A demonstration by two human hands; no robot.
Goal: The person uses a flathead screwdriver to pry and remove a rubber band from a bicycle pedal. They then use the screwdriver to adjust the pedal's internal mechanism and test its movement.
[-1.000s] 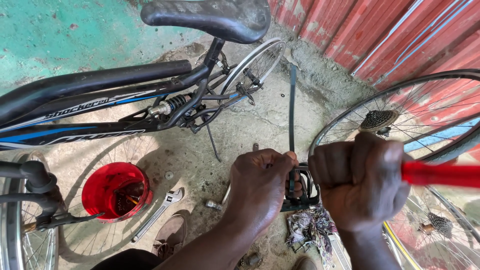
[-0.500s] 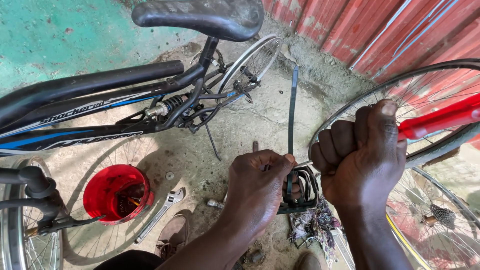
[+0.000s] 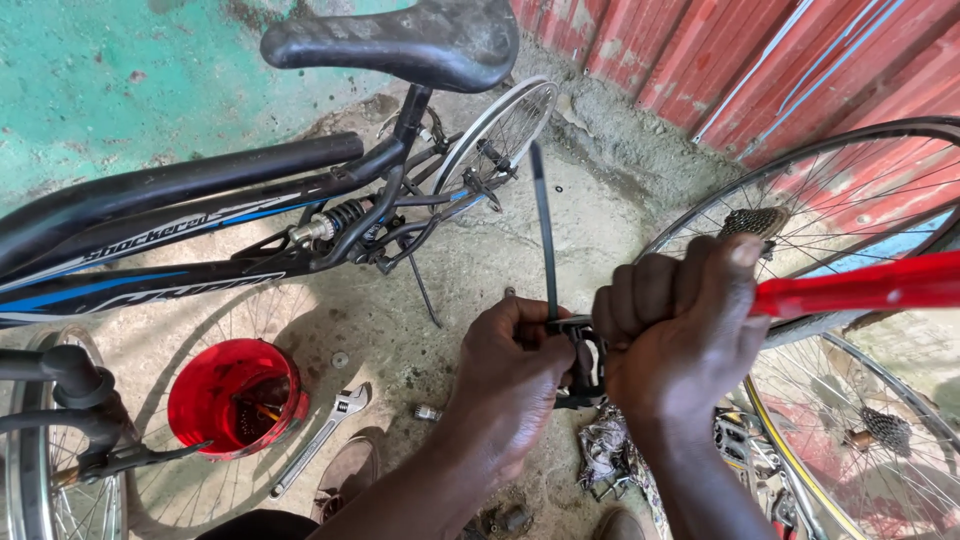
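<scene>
My left hand (image 3: 510, 375) is closed around a black bicycle pedal (image 3: 588, 368) at centre, where a thin black crank arm (image 3: 543, 230) rises straight up. My right hand (image 3: 680, 335) grips the end of a red tool handle (image 3: 860, 285) that runs off to the right; its working end at the pedal is hidden under my fingers. The two hands press close together over the pedal.
A black and blue bicycle (image 3: 200, 240) with a black saddle (image 3: 400, 40) stands at left. A red bowl (image 3: 235, 398) and an adjustable wrench (image 3: 322, 438) lie on the concrete. Spoked wheels with sprockets (image 3: 850, 200) lean at right against a red corrugated wall (image 3: 720, 50).
The red handle has swung: level, then tilted up at its far end, now near level again. My right hand moved with it; my left hand stayed on the pedal.
</scene>
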